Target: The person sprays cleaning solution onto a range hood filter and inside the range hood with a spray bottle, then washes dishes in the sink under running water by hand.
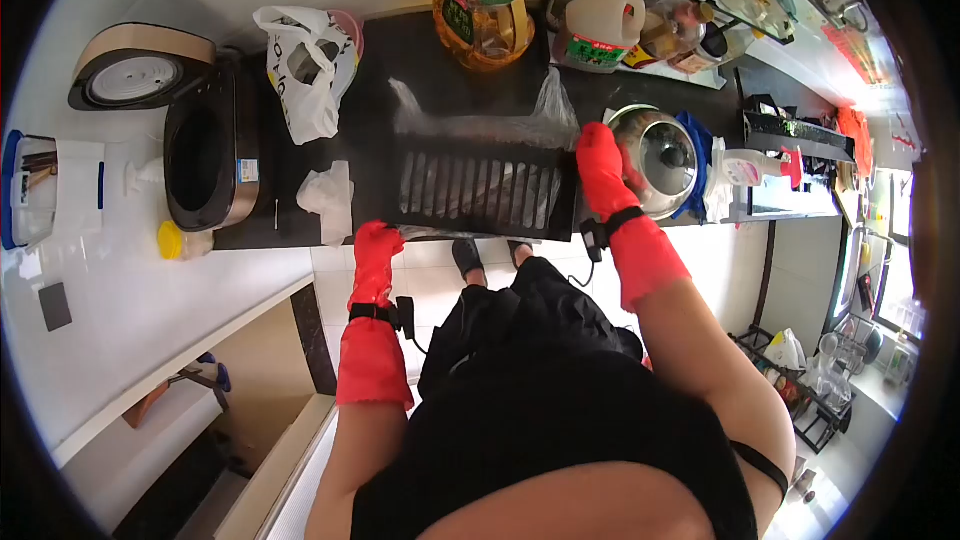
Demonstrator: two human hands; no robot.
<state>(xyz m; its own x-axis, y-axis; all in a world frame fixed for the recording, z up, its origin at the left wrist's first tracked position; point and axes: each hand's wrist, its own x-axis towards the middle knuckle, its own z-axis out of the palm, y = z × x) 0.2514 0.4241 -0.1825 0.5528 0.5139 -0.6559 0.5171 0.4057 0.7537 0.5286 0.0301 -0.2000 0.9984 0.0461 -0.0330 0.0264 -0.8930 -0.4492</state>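
Observation:
A black slatted rack lies across the counter in front of me, with a clear plastic bag crumpled along its far side; thin film also shows through the slots. Both my hands wear red rubber gloves with a black strap at the wrist. My left hand is closed at the rack's near left corner. At its right side, toward the far corner, my right hand is closed on the edge, right beside a steel pot with a glass lid. The fingertips of both hands are mostly hidden.
A rice cooker stands at left with its lid up. Nearer lie a white plastic bag and a crumpled whitish bag. An oil bottle and a white jug stand behind. A spray bottle is at right.

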